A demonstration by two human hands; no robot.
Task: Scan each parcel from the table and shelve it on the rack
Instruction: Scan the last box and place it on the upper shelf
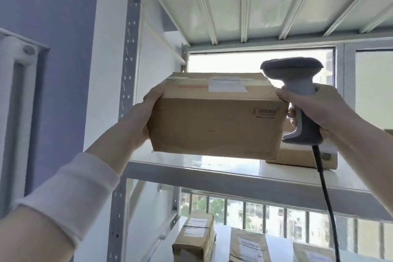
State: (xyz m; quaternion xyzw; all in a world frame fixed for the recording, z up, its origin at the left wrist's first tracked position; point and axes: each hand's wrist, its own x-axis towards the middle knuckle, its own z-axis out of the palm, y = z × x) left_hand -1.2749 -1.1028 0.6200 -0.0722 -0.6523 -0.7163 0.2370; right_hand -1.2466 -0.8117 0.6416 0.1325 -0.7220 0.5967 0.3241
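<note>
A brown cardboard parcel (217, 121) with a white label on top is held up just above the front of the rack's upper shelf (191, 173). My left hand (146, 108) grips its left end, thumb over the top edge. My right hand (319, 108) holds a grey barcode scanner (297, 83) by its handle and presses against the parcel's right end. The scanner's head sits above the parcel's right top corner, and its black cable (325, 193) hangs down.
Another brown parcel (302, 158) lies on the same shelf at the right, partly hidden. Several parcels (195, 238) sit on the shelf below. A grey perforated upright (127, 70) stands at the left, a shelf underside (255, 6) overhead, and a window behind.
</note>
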